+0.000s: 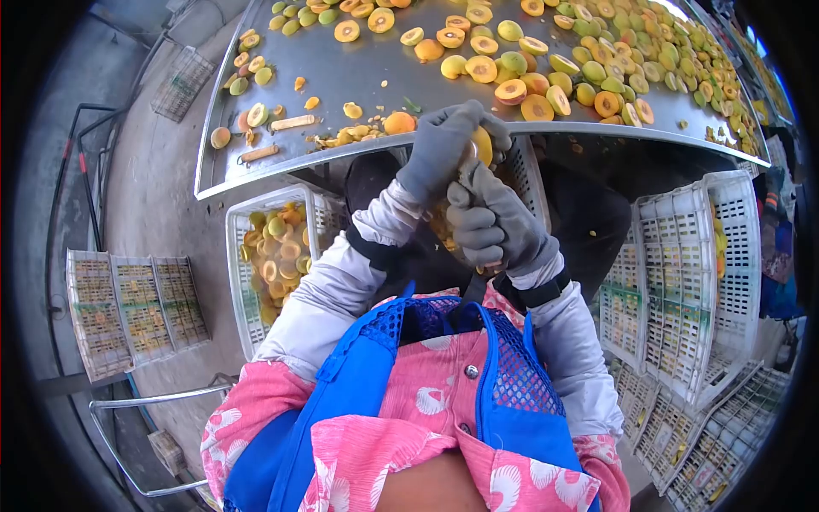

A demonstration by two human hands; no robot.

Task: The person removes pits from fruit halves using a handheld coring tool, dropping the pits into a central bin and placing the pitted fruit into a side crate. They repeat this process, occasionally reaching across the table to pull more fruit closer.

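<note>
Both hands wear grey gloves and meet at the near edge of the metal table (358, 68). My left hand (448, 145) is closed round a yellow fruit (483, 147), which shows between its fingers. My right hand (503, 218) is a fist just below, wrapped round a tool; a bit of its handle (493, 269) shows under the fist, and its working end is against the fruit, mostly hidden. Halved orange fruits (537, 107) with pits lie on the table beyond the hands. Fruit scraps (350, 135) lie left of my left hand.
Two wooden-handled tools (293, 123) lie at the table's left. A white crate of cut fruit (237, 256) stands below the table on the left, another crate (536, 175) under the hands. Stacked crates (682, 256) stand at the right, more crates (128, 307) at the far left.
</note>
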